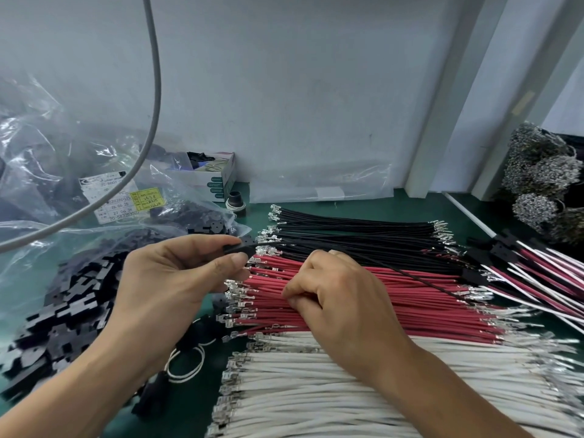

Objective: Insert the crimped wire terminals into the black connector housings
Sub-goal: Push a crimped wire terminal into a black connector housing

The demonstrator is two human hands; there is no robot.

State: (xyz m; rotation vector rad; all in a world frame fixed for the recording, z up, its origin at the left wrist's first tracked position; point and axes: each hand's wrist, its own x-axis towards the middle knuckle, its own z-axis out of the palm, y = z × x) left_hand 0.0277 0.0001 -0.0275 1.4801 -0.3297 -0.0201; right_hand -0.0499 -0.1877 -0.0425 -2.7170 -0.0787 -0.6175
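My left hand (pixel 170 276) pinches a black connector housing (pixel 240 248) between thumb and fingers. A single black wire (pixel 395 269) runs from the housing to the right, over the piles. My right hand (pixel 341 295) lies on the red wires (pixel 426 308), its fingers curled and pinching into them. Black wires (pixel 363 235) lie behind the red ones, and white wires (pixel 347 390) lie in front. All of them have silver crimped terminals (pixel 240 298) at their ends.
A heap of loose black housings (pixel 63 311) lies at the left, beside clear plastic bags (pixel 47 153). Finished assemblies (pixel 537 273) lie at the right, with bundled terminal reels (pixel 543 172) behind. A grey cable (pixel 155 90) hangs from above. A small box (pixel 215 178) stands by the wall.
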